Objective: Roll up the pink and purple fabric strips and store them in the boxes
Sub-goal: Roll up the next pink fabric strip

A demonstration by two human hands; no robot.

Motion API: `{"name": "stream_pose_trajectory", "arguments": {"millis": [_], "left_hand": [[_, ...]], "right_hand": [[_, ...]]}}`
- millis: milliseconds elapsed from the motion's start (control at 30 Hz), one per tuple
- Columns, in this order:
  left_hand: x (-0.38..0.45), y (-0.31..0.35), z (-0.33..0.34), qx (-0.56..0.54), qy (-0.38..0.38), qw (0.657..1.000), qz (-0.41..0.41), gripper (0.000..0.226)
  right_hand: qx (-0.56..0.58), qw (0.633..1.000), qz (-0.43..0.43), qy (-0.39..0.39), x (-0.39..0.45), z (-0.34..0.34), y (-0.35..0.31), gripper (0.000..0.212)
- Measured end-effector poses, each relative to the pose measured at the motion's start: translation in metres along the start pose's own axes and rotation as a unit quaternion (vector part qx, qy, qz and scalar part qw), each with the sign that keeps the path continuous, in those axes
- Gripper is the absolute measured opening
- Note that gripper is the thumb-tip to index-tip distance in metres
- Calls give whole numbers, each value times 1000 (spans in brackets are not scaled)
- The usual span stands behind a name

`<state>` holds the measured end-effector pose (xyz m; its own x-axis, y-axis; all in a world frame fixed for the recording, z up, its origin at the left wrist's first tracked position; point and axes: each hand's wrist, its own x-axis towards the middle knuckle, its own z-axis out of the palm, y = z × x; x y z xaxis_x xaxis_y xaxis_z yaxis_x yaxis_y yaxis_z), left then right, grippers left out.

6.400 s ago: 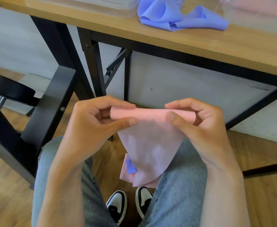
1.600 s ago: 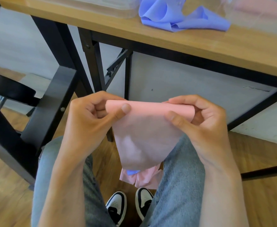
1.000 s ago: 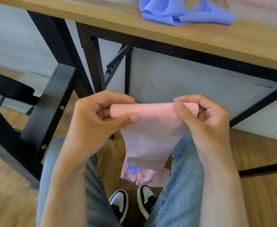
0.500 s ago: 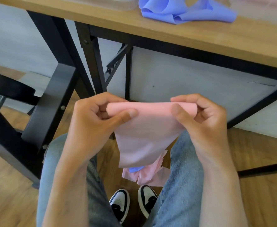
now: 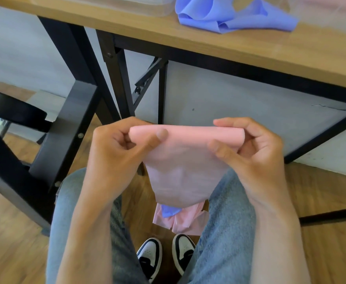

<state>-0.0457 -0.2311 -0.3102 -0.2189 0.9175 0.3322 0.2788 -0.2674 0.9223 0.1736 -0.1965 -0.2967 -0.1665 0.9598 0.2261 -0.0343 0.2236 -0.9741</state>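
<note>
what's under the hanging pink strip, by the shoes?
Under the pink strip: its loose pink end bunched on the floor, with a bit of purple fabric. The hanging sheet covers where either leads.

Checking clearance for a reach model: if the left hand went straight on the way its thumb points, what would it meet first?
The left hand pinches the soft pink fabric roll, thumb pointing right along it. Going straight on, it would likely meet the right hand gripping the roll's other end; depth looks matched, though one view cannot confirm.
</note>
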Motion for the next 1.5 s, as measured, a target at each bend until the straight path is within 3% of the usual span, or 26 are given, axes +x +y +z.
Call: {"name": "stream_pose_trajectory", "arguments": {"millis": [100, 300, 500, 700, 867, 1167, 1300, 1500], "left_hand": [[1, 0, -2, -14, 14, 1000, -18, 23], [1, 2, -2, -20, -44, 998, 48, 32], [1, 4, -3, -7, 10, 999, 37, 16], [0, 6, -5, -9, -27, 998, 51, 29], [1, 3, -5, 6, 12, 999, 38, 25], [0, 7, -6, 5, -4, 996, 92, 28], [0, 5, -7, -1, 23, 997, 71, 19], [-1, 6, -4, -9, -18, 997, 73, 35]], "right_hand": [[-8, 1000, -2, 5, -1, 3, 0, 21], [-11, 997, -27, 76, 0, 8, 1, 6], [-6, 1000, 0, -7, -1, 3, -1, 24], [-18, 998, -30, 53, 1, 7, -1, 14], [2, 1000, -10, -10, 0, 2, -3, 25], [-52, 998, -26, 17, 0, 1, -1, 12], [-50, 998, -15, -34, -2, 2, -4, 28], [-66, 997, -30, 7, -1, 2, -4, 8]]}}
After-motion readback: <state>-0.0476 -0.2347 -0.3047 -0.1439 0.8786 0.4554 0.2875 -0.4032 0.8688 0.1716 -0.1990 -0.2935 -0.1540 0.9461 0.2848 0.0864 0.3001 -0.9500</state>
